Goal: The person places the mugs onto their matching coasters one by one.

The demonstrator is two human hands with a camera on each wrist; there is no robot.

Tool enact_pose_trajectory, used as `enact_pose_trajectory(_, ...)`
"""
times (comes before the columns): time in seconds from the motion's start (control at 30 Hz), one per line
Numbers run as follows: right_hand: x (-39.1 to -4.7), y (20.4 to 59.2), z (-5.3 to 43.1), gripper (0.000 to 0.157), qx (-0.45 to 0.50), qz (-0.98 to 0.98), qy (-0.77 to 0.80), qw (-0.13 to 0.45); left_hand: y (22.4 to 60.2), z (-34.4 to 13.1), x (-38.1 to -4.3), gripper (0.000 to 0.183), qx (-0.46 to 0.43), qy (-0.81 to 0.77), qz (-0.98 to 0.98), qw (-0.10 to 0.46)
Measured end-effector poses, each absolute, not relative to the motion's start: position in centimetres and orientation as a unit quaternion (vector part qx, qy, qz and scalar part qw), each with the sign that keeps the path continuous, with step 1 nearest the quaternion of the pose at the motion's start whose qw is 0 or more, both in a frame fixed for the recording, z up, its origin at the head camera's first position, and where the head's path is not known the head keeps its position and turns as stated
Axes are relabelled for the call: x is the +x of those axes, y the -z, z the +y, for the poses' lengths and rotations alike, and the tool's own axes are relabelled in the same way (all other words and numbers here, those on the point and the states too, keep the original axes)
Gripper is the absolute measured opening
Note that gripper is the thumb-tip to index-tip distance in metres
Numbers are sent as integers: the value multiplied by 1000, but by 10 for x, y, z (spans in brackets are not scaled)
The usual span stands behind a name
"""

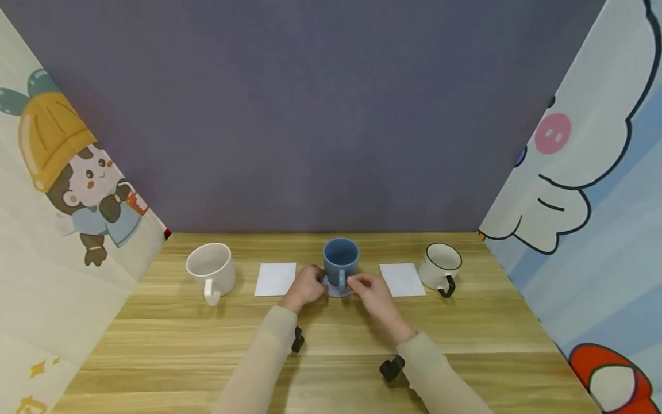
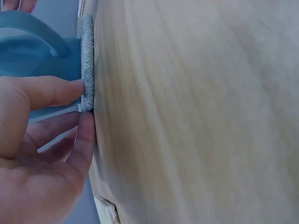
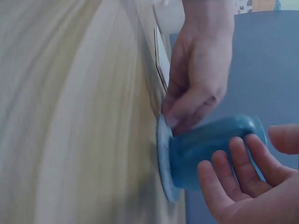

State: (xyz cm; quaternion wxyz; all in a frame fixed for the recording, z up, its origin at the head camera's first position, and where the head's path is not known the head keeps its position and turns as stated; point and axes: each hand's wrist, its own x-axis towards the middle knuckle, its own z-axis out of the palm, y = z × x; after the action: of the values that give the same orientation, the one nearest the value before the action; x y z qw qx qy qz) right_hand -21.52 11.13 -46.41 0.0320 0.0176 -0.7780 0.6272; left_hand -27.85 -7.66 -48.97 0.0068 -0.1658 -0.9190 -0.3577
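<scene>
Blue and upright, a mug (image 1: 333, 270) is standing on a round woven coaster (image 2: 88, 58) mid-desk (image 1: 165, 351), its handle pointing toward the person. The left hand (image 1: 309, 283) is pinching the coaster's edge between thumb and fingers. The right hand (image 1: 374, 292) is hovering by the handle, loosely curved, its thumb apart from its fingers, gripping nothing; whether it is touching the mug, I cannot tell. A white mug (image 1: 223, 276) and a black-handled mug (image 1: 432, 276) are flanking them. The person seems to be adjusting the coaster beneath the mug; the next move is probably calling for keeping it level and the mug steady.
</scene>
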Motion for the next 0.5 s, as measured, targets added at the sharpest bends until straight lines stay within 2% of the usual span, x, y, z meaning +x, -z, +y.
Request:
enact_pose_trajectory(0.3,-213,445,135,19,66,-831,-550,56,489,-77,-279,31,-164,352,-921,-3)
enact_pose_trajectory(0.5,-203,435,160,15,102,-872,-471,79,490,-75,-278,32,-150,357,-922,-16)
